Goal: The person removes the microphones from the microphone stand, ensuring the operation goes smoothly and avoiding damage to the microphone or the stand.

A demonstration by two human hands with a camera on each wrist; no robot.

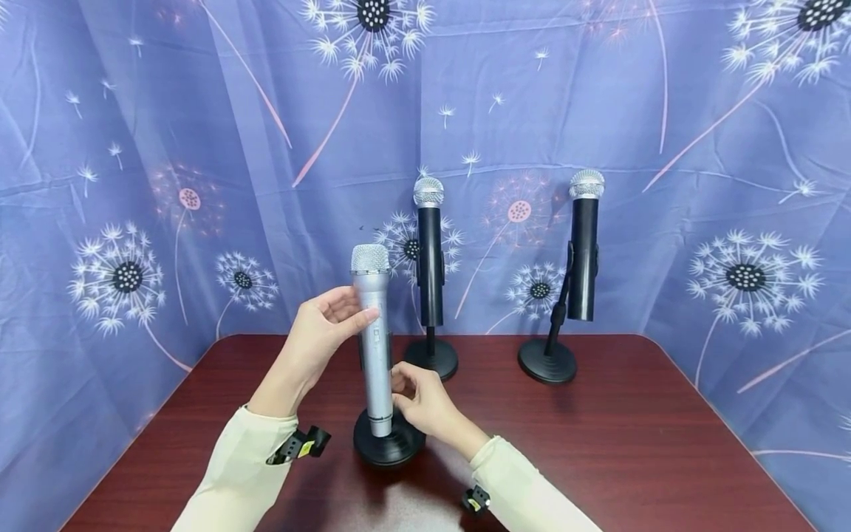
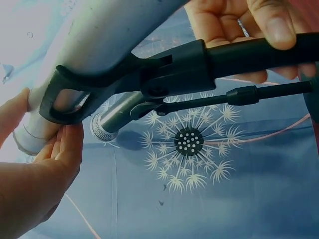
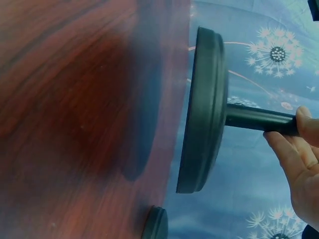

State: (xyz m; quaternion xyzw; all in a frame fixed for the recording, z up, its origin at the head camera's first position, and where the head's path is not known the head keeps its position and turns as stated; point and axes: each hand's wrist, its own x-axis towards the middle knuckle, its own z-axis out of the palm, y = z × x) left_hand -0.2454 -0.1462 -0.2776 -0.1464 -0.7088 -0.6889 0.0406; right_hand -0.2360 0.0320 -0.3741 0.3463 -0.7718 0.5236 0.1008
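A silver microphone stands nearly upright in front of me, its mesh head on top. My left hand grips its upper body between thumb and fingers. In the left wrist view, a black forked clip cradles the microphone. My right hand pinches the post of the same stand, below the clip. At the foot of that post is a round black base, with its shadow apart from it on the table. The head view hides most of the post behind the microphone.
Two black microphones with silver heads rest on stands at the back: one microphone close behind the silver one, another microphone farther right. The dark red table ends at a blue dandelion-print curtain.
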